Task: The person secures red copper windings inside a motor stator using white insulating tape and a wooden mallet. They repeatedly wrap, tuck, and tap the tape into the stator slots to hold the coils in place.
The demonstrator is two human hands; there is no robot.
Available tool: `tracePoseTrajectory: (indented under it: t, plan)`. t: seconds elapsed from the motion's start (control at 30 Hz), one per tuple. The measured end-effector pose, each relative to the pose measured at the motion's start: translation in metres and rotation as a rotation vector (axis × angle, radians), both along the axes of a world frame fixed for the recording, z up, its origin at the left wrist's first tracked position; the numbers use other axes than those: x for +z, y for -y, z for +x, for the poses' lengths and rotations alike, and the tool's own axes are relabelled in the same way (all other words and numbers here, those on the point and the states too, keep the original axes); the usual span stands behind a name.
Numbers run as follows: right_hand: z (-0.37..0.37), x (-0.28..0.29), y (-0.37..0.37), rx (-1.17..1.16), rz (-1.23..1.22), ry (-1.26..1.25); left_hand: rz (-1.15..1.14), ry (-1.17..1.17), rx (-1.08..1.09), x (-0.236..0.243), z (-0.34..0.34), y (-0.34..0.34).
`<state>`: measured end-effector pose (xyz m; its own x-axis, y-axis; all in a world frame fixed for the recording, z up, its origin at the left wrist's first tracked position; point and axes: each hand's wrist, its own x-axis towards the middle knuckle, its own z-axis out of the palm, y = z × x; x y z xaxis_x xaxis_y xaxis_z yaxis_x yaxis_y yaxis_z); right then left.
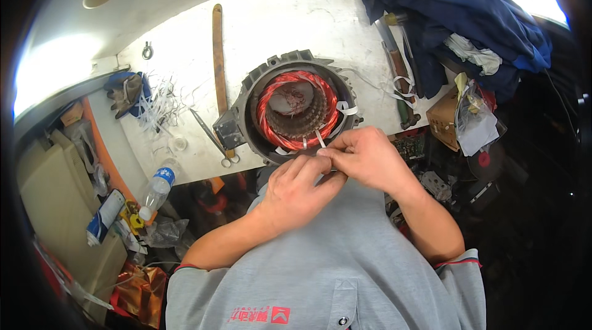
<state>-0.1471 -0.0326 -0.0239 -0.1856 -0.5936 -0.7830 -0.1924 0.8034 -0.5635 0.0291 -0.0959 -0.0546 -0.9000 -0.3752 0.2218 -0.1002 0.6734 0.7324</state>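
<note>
A grey metal motor housing [245, 99] sits at the table's near edge, with a ring of red wire winding [266, 122] inside it. A narrow white strip [320, 138] rises from the near side of the winding toward my fingers. My right hand [368, 158] pinches the strip's near end between thumb and forefinger. Close beside it, my left hand [297, 189] has its fingers curled together, and what they hold, if anything, is hidden. Another white strip end [347, 109] loops out at the winding's right side.
Left of the housing lie a long wooden stick [217, 59], scissors [229, 160] and a pile of white strips [159, 108]. A hammer [404, 111], a dark blue garment [456, 16] and a cardboard box [444, 119] are at right. A plastic bottle [157, 191] leans beside the table's left end.
</note>
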Motion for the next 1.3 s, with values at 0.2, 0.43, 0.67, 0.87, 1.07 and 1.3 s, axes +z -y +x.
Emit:
tracePoseTrajectory:
  t: [0.2, 0.43, 0.67, 0.87, 1.07, 1.3]
  plan:
    - [0.007, -0.032, -0.021, -0.212, -0.189, 0.093, 0.036, -0.019, -0.044, -0.001, 0.002, 0.002]
    - [0.011, -0.005, -0.023, -0.296, 0.059, 0.213, 0.333, 0.368, -0.018, 0.005, -0.015, 0.049]
    - [0.017, -0.009, -0.032, -0.432, 0.008, 0.278, 0.194, 0.461, -0.052, -0.017, -0.023, 0.037]
    - [0.024, -0.020, -0.044, -0.469, -0.025, 0.276, 0.266, 0.496, -0.061, -0.017, -0.028, 0.042]
    - [0.022, -0.020, -0.048, -0.423, -0.037, 0.268, 0.844, 0.964, -0.238, -0.022, -0.072, 0.094]
    - [0.022, -0.033, -0.054, -0.385, -0.159, 0.282, 0.975, 1.091, -0.139, -0.026, -0.083, 0.095]
